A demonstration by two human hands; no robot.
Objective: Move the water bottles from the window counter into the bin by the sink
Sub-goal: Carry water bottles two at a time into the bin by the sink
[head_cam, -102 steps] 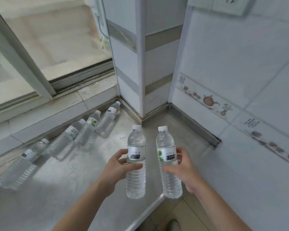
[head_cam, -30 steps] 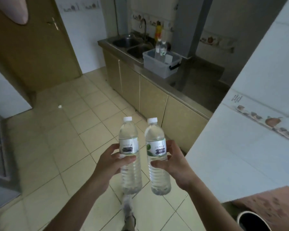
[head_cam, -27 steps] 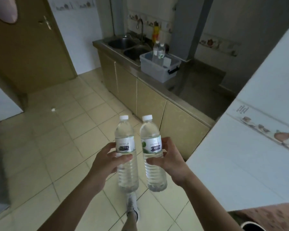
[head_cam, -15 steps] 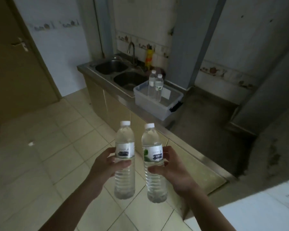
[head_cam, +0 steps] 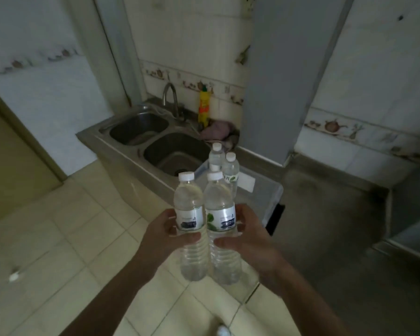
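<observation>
clear plastic, ribbed and slick-looking, fills both grips: the left hand (head_cam: 166,232) is wrapped around the left bottle (head_cam: 190,229) at its label, thumb across the front, and the right hand (head_cam: 249,236) is wrapped the same way around the right bottle (head_cam: 222,230). both bottles stand upright, capped, side by side and touching or nearly so, carried out over the tiled floor (head_cam: 66,241)

beyond the hands and a little to the right of them sits the bin (head_cam: 264,192), a pale translucent tub on the steel counter (head_cam: 325,214), just past the right-hand basin of the sink (head_cam: 177,154). two bottles in the bin (head_cam: 229,168) already stand upright at its far left end, straight beyond the held pair

my guess is this is the carry, close to the drop-off, with more bottles probably left at the window

what could go wrong: the held bottles look full and heavy, and each is pinched mid-body by one hand, so a loosening grip could let one slide through onto the tiles. lowering both together, packed this close, risks one base catching the near rim of the bin. coming down too near the standing pair could knock them over like skittles. the bin also sits close to the counter edge, so a hard bump on its near wall might push it askew
</observation>
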